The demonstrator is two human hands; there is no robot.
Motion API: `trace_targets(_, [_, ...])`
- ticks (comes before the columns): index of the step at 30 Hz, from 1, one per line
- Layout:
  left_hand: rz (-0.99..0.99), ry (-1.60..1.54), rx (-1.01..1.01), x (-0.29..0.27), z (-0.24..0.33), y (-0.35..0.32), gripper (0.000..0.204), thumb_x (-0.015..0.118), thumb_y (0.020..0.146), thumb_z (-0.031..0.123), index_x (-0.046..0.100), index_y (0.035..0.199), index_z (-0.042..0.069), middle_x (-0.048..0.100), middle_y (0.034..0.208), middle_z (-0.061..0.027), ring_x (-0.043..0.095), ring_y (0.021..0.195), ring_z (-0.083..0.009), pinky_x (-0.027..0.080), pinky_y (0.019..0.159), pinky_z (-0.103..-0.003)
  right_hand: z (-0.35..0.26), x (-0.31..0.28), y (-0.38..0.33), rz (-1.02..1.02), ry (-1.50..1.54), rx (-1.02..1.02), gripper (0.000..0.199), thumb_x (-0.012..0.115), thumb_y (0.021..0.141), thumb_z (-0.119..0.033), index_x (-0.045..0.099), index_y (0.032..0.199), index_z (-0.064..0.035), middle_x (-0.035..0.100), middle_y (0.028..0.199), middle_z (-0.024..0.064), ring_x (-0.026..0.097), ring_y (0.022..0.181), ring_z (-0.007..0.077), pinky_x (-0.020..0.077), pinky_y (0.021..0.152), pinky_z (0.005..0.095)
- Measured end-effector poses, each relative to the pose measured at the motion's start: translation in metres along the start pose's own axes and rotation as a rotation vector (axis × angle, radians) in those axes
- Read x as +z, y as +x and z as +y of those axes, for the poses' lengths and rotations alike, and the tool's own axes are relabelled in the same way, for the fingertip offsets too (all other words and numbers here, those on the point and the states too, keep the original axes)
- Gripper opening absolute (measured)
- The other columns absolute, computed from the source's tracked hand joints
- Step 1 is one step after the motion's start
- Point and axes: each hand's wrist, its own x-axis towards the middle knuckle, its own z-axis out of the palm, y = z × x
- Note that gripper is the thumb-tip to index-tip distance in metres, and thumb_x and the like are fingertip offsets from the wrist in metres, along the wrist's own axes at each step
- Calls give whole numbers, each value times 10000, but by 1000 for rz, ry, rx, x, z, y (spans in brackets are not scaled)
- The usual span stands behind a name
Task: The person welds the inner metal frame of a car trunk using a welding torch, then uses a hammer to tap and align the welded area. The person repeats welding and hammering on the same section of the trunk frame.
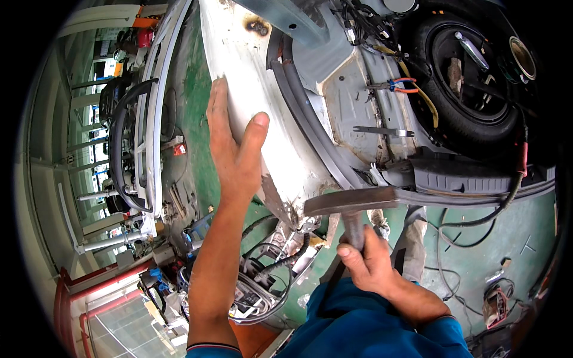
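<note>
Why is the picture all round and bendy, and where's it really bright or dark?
In the head view, the wide fisheye lens leaves black corners and bends straight edges near the rim; the white panel by the left hand looks very bright; the black tyre, upper right, looks very dark.

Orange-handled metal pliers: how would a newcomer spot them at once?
Find the big round black tyre at the picture's upper right. Just left of it, on the grey metal panel, are the pliers, handles toward the tyre. Orange handles set them apart from the flat grey forked bar below.
</note>
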Motion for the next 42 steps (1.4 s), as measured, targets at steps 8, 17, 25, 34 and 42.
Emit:
trace_targets(8, [-1, 12, 13, 0, -1, 0, 792, 673, 930, 305, 335, 1518, -104, 326, 1584, -286, 299, 1489, -383, 207, 1229, -463, -6, 2, 3, 10, 37, 32, 299, 653, 1009, -282, 547, 983, -4, 574, 662, 120, 578, 541, 239, 462, 531, 372])
trace_targets(17, [7, -7, -36, 2, 3, -1, 792, 673, 931, 287, 321, 1533, -89, 316, 1599, -257, 284, 1497, -360, 197, 1233, -452, -3, 0, 4, -22, 39, -1, 357, 662, 1004, -302, 517, 1011, 25, 600, 597, 177, 646, 510, 351, 483, 478, 417])
trace_targets(25, [-6, -51, -71, 3, 5, -1, 782, 657, 941, 261, 301, 1546, -83, 316, 1599, -236, 287, 1496, -335, 204, 1230, -434, 2, 1, 3, -27, 86, -45, 353, 671, 998, -302, 526, 1009, 19, 603, 599, 158, 653, 516, 330, 493, 488, 413])
trace_targets(34, [-33, -98, -62, 4, 8, 0, 783, 630, 945, 243, 275, 1548, -109, 312, 1601, -250, 290, 1497, -333, 193, 1233, -431, 15, 1, -4, -46, 44, -50, 355, 708, 972, -294, 527, 990, 10, 539, 579, 159, 608, 492, 345, 453, 466, 424])
trace_targets(42, [-36, -155, -89, 10, 19, -1, 775, 606, 962, 255, 260, 1553, -107, 358, 1564, -242, 388, 1421, -303, 290, 1185, -396, 20, -1, -6, -55, 79, -49, 351, 709, 970, -288, 531, 980, 15, 552, 608, 173, 619, 525, 370, 464, 493, 430])
